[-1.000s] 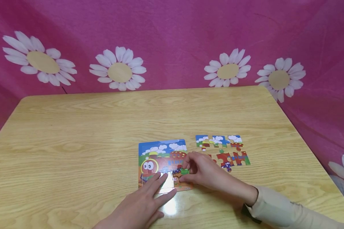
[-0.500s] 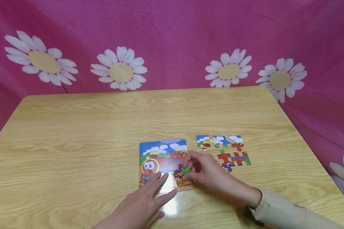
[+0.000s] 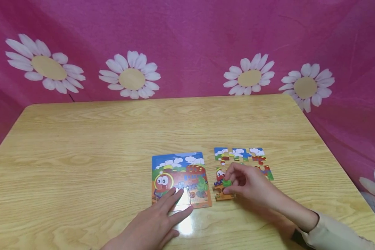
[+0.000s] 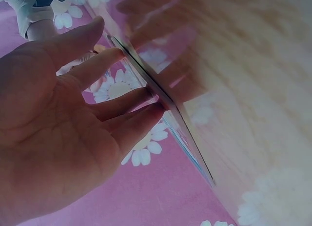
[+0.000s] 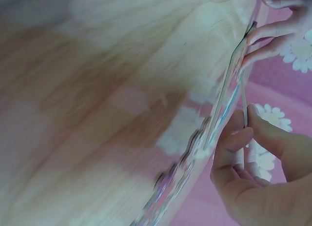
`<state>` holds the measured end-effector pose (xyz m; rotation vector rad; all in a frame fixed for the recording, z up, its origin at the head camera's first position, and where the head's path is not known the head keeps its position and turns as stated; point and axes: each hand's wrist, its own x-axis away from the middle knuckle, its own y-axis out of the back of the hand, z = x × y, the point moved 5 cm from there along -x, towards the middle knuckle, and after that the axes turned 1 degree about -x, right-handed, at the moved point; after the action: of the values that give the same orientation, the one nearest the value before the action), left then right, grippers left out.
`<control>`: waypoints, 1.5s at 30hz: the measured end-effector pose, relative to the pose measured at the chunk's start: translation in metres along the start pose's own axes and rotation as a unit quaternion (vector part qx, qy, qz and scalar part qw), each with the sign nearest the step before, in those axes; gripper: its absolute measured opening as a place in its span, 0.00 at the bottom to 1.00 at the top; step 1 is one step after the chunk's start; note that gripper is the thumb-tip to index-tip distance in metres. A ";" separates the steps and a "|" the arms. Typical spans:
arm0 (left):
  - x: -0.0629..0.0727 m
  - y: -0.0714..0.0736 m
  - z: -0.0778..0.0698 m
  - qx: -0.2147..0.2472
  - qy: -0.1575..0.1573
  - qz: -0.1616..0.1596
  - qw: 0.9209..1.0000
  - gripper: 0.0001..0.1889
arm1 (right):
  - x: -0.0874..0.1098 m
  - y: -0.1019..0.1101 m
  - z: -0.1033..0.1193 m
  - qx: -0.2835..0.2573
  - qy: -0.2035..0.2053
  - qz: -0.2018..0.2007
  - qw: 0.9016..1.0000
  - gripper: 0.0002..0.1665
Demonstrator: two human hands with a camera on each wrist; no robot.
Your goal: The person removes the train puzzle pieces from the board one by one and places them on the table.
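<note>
A jigsaw board (image 3: 178,167) with a train picture lies flat near the front of the table. My left hand (image 3: 151,222) rests its spread, fairly straight fingers on the board's lower left; those fingertips also show against the board's edge in the left wrist view. Right of the board, my right hand (image 3: 251,182) pinches an orange and green puzzle piece (image 3: 222,194) between thumb and fingers. Seen edge-on in the right wrist view, that puzzle piece (image 5: 244,96) is a thin pale strip. A red-faced piece (image 3: 219,174) lies just behind it, partly hidden.
Behind the right hand lie several loose pieces: a sky-and-cloud row (image 3: 239,153) and a red train piece with a green edge (image 3: 267,173), partly covered by the hand. The wooden table (image 3: 97,149) ends at a pink cloth (image 3: 187,34) with printed daisies.
My right hand has moved right with the puzzle piece, from over the board's lower right corner to beside the loose pieces. The left hand stays on the board.
</note>
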<state>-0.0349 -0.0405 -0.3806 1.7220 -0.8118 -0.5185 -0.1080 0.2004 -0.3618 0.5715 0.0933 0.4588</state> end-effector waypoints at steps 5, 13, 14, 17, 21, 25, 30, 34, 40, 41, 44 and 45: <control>0.000 0.000 0.000 -0.005 -0.001 0.000 1.000 0.30 | 0.010 0.014 -0.007 0.009 0.016 -0.024 1.000 0.16; 0.001 0.001 0.000 -0.008 -0.008 -0.012 1.000 0.30 | 0.026 0.036 -0.019 0.049 0.015 -0.054 0.997 0.17; 0.001 0.001 0.000 -0.009 -0.009 -0.013 1.000 0.30 | 0.028 0.039 -0.021 0.053 0.014 -0.055 0.997 0.17; 0.001 0.002 -0.001 -0.011 -0.012 -0.014 1.000 0.30 | 0.034 0.047 -0.029 0.064 0.017 -0.062 0.996 0.17; 0.000 0.002 -0.001 -0.014 -0.016 -0.014 1.000 0.30 | 0.044 0.057 -0.041 0.069 0.025 -0.065 0.995 0.18; 0.000 0.001 -0.001 -0.010 -0.014 -0.007 1.000 0.30 | 0.054 0.067 -0.053 0.081 0.026 -0.064 0.994 0.18; -0.001 0.002 -0.001 -0.005 -0.008 0.002 1.000 0.30 | 0.063 0.078 -0.065 0.117 0.007 -0.067 0.991 0.18; 0.000 0.002 0.000 -0.006 -0.008 -0.001 1.000 0.30 | 0.067 0.081 -0.071 0.153 -0.002 -0.076 0.985 0.18; 0.001 0.002 0.000 -0.007 -0.008 0.000 1.000 0.30 | 0.067 0.077 -0.071 0.187 0.040 -0.077 0.978 0.21; 0.001 0.002 0.000 -0.008 -0.008 0.001 1.000 0.30 | 0.067 0.076 -0.071 0.189 0.043 -0.076 0.978 0.21; 0.001 0.002 0.000 -0.007 -0.007 0.000 1.000 0.30 | 0.067 0.075 -0.071 0.191 0.045 -0.072 0.978 0.21; 0.001 0.003 0.000 -0.007 -0.006 0.000 1.000 0.30 | 0.067 0.076 -0.070 0.191 0.045 -0.071 0.978 0.21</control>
<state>-0.0344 -0.0418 -0.3778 1.7079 -0.8142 -0.5344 -0.0927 0.3214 -0.3773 0.9144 0.3115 0.3283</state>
